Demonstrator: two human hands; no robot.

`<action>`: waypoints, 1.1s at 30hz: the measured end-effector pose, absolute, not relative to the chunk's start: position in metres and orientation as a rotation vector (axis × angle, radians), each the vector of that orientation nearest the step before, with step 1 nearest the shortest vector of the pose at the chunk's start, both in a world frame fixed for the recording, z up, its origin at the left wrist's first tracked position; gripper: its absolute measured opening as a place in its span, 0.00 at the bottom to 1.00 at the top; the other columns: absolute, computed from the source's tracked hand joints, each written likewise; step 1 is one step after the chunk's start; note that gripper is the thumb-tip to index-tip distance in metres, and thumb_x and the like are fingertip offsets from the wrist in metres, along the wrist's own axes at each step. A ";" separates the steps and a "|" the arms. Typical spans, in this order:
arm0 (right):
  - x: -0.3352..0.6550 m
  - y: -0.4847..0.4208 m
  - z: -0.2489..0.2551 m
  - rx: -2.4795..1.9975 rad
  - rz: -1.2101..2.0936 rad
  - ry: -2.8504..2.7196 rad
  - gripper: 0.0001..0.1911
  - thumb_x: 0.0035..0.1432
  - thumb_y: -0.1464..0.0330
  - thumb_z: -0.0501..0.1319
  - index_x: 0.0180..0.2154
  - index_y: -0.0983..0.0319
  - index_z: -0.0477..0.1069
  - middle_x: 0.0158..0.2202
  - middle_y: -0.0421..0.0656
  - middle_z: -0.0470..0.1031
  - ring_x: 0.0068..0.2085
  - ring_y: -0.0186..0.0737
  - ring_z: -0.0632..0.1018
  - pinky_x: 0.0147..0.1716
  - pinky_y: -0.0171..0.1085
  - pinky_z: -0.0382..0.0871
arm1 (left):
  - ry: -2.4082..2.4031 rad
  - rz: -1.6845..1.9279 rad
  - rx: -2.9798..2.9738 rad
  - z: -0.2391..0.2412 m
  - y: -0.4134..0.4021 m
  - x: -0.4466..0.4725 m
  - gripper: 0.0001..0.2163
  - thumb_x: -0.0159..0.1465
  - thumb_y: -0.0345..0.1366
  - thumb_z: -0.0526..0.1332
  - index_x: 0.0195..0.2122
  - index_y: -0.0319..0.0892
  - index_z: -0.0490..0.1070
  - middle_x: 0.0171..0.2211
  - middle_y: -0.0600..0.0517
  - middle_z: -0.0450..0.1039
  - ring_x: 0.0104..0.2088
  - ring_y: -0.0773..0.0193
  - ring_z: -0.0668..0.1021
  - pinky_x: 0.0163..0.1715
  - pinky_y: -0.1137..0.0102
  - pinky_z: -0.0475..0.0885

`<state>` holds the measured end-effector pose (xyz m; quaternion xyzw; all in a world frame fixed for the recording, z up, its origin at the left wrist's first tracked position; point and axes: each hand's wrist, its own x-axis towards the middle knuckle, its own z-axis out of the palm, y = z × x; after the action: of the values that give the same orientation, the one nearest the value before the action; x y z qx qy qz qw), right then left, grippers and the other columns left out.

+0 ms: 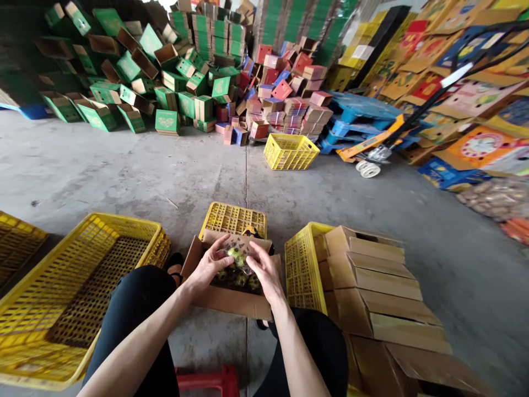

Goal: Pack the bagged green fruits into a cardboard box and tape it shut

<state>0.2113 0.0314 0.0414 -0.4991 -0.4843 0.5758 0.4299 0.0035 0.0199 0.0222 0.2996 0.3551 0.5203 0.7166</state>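
Note:
An open cardboard box stands between my knees, its flaps folded outward. Inside are several round green fruits in clear plastic wrapping, too small to name exactly. My left hand is over the left half of the box, thumb and fingers apart. From the other side my right hand reaches in, its fingers also spread. A lighter green plastic-wrapped fruit shows between the two hands, close to both thumbs. Whether the thumbs touch its wrapping I cannot tell.
A yellow crate is at my left; another yellow crate beside my right knee holds folded cardboard boxes. An upturned yellow crate lies behind the open box. Farther off are a yellow basket, a pallet jack and heaped green boxes.

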 end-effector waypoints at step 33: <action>0.204 0.033 0.037 -1.319 1.356 -0.898 0.23 0.49 0.46 0.74 0.36 0.56 0.80 0.35 0.44 0.84 0.39 0.50 0.83 0.36 0.43 0.78 | 0.804 1.009 0.796 0.014 0.015 0.012 0.37 0.52 0.41 0.81 0.63 0.47 0.73 0.55 0.44 0.78 0.53 0.51 0.79 0.51 0.63 0.74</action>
<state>0.2043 0.0326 0.0365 -0.5454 -0.3712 0.5609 0.5001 0.0123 0.0150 0.0137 0.3611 0.3646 0.4575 0.7262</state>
